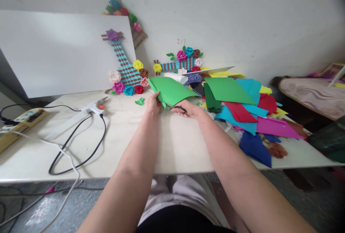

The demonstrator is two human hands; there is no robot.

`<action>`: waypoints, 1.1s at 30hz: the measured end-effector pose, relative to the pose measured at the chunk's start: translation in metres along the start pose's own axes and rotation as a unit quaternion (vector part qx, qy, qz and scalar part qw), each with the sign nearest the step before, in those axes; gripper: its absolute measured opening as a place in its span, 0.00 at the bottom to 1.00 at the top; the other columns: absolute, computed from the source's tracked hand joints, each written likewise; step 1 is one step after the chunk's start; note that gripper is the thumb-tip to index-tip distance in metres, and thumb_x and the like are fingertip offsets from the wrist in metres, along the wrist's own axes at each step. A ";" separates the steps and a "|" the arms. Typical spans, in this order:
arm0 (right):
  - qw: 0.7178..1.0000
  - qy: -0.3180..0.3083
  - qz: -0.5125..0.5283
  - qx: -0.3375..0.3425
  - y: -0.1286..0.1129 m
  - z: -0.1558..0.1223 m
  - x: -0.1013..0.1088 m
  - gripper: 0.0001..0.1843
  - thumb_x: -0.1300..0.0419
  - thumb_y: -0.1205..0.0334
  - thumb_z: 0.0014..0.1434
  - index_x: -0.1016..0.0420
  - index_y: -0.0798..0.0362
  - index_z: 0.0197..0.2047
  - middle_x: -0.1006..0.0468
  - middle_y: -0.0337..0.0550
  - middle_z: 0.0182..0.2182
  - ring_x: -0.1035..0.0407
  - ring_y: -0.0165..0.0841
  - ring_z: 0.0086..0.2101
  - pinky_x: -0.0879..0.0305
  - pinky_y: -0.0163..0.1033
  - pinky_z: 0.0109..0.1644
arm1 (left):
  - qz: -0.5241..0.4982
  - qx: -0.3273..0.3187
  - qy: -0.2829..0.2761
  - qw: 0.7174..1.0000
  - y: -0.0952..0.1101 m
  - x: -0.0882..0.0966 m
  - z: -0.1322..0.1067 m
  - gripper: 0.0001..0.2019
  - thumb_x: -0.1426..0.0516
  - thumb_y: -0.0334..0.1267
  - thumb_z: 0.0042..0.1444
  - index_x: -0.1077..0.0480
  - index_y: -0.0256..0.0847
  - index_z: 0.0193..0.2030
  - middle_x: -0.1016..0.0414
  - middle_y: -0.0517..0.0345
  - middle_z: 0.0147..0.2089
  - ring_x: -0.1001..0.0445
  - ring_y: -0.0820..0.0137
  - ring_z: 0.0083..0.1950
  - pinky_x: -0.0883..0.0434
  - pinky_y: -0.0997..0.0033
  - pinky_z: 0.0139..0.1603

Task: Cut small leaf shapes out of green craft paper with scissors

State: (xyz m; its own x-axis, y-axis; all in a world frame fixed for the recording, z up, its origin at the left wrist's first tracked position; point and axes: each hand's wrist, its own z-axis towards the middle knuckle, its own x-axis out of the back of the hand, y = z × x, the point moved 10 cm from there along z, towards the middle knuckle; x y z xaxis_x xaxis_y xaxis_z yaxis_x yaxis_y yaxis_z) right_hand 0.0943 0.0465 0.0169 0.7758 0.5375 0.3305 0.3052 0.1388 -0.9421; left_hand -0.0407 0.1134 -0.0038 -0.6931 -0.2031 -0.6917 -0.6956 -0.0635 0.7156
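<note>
My left hand (153, 104) grips the near left edge of a folded green paper sheet (172, 90) and holds it tilted above the white table (113, 143). My right hand (188, 109) is closed around black-handled scissors (180, 109), whose blades reach in under the green sheet's lower edge. Both hands sit at the middle back of the table. A small green paper scrap (139, 101) lies just left of my left hand.
A pile of coloured paper sheets (248, 114) spreads over the right side. A glue gun (94, 107) with a black cord (81, 143) lies at the left, near a power strip (18, 125). Paper-flower guitar crafts (126, 71) and a white board (54, 53) lean against the wall.
</note>
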 end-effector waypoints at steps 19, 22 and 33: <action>0.982 0.171 -0.083 0.008 0.013 0.016 0.028 0.21 0.35 0.47 0.40 0.27 0.59 0.25 0.44 0.29 0.10 0.52 0.20 0.11 0.54 0.29 0.13 | 0.225 -0.112 0.129 0.959 0.030 0.023 -0.007 0.08 0.43 0.39 0.49 0.35 0.36 0.29 0.32 0.57 0.22 0.31 0.73 0.21 0.34 0.75 0.25; 0.978 0.191 -0.087 0.004 0.013 0.017 0.030 0.20 0.34 0.48 0.39 0.29 0.58 0.23 0.44 0.29 0.10 0.51 0.21 0.11 0.52 0.29 0.13 | 0.276 -0.022 0.036 0.960 0.007 0.005 -0.008 0.08 0.42 0.37 0.48 0.35 0.35 0.25 0.33 0.57 0.17 0.33 0.73 0.17 0.35 0.75 0.21; 0.980 0.191 -0.055 0.013 0.012 0.020 0.027 0.22 0.34 0.45 0.39 0.32 0.56 0.22 0.42 0.29 0.10 0.50 0.20 0.11 0.53 0.29 0.12 | 0.202 0.055 -0.095 0.973 -0.011 -0.018 -0.025 0.04 0.44 0.26 0.47 0.35 0.34 0.25 0.31 0.57 0.19 0.32 0.75 0.19 0.34 0.78 0.23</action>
State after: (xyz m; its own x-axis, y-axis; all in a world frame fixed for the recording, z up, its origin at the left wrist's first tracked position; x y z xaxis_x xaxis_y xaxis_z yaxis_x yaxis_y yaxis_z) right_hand 0.1073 0.0793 0.0134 0.8906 0.1677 0.4226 0.3886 0.2019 -0.8990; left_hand -0.0154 0.0934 0.0035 -0.9294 -0.0043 -0.3690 -0.3678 0.0910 0.9254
